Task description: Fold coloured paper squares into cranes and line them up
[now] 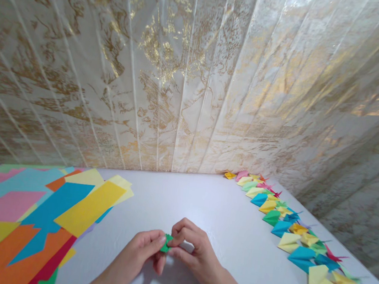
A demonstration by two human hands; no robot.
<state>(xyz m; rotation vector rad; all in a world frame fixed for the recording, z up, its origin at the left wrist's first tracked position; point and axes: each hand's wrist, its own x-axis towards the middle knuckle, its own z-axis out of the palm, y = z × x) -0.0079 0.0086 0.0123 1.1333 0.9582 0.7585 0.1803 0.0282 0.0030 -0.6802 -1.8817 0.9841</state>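
Note:
Near the front middle of the white table, a small folded piece of green paper [166,243] is pinched between my two hands. My left hand [147,249] grips its left side between thumb and fingers. On the other side, my right hand [193,248] holds it with thumb and fingertips. The fingers hide much of the piece, so its exact shape cannot be made out. Both hands are raised a little above the table, with a shadow under them.
Colored paper sheets [89,208] lie overlapping across the left of the white table [169,195]. Folded paper pieces [301,257] in many colors run in rows along the right edge. A gold-patterned curtain [182,90] hangs behind the table.

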